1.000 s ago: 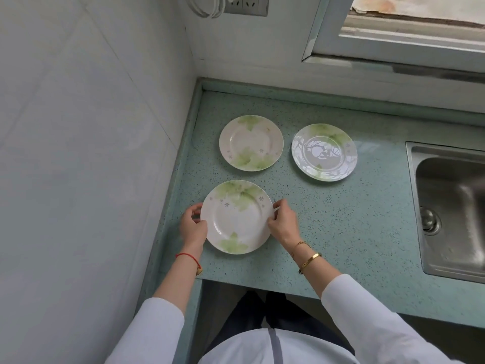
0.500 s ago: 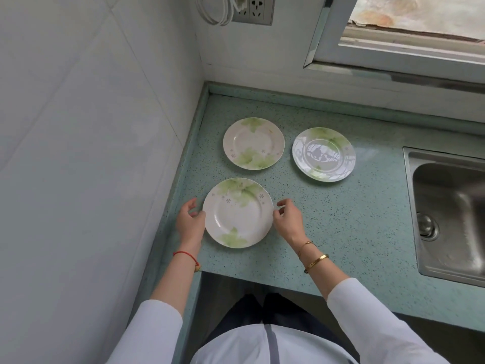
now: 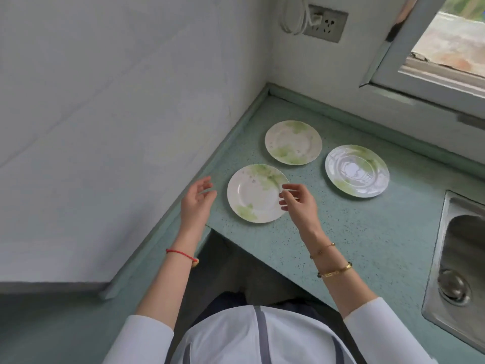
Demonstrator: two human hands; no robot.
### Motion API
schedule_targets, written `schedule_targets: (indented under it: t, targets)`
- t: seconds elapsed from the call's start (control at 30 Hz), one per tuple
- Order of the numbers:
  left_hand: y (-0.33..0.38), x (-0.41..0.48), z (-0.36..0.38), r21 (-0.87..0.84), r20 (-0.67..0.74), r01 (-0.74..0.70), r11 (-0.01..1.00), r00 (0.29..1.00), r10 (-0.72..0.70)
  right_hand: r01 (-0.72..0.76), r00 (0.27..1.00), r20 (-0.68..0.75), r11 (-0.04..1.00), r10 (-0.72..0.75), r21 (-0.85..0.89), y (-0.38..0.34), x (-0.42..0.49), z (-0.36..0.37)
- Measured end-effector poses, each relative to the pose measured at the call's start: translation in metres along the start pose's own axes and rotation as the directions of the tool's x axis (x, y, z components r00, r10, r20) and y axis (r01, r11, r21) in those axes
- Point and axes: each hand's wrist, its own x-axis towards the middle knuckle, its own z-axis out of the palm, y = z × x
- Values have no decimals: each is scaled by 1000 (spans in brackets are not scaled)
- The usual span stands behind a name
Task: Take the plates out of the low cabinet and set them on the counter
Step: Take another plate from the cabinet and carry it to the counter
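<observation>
Head view: both grips released, left hand (image 3: 197, 203) just left and right hand (image 3: 298, 203) over the right rim of the near white green-leaf ceramic plate (image 3: 256, 193), flat on the speckled green bench (image 3: 367, 232); likely stiff, glossy-slick, breakable, best pinched at opposite rims.

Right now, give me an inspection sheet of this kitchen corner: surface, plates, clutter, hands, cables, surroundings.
Surface: green speckled counter, bare apart from the plates.
Job's things: three plates lying flat and apart: near plate, far plate, right plate, which is glossy with reflections.
Clutter: nothing seen.
Hands: left hand open, off the counter edge, holding nothing; right hand open, fingers overlapping the near plate's right rim in view, contact unclear.
Cables: white cord looped at the wall socket, one plug in.
Surroundings: tiled corner walls, window upper right, steel sink at right. Cabinet not in view.
</observation>
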Motion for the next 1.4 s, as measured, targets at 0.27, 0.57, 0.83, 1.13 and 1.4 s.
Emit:
schedule_targets:
  t: [0.27,0.57,0.83,1.13,1.4]
  targets:
    - [-9,-139,-15,-211,-353,-61,976,935,-18,141,921,370,990,-121,-27,-5,-54,-15]
    - [-31,-311,-23,-300,-667,-144,943,738,-100,259,687,707,965,-167,-24,19,-141,-15]
    - [-68,-470,-32,-319,-877,-207,925,434,-206,369,364,924,929,-116,-28,50,-262,6]
    - [-114,-652,-17,-338,-939,-209,918,17,-342,458,-20,1000,889,5,4,108,-426,2]
    - [-142,-813,-10,-330,-883,-291,898,-240,-402,470,-253,962,882,102,30,175,-588,-31]
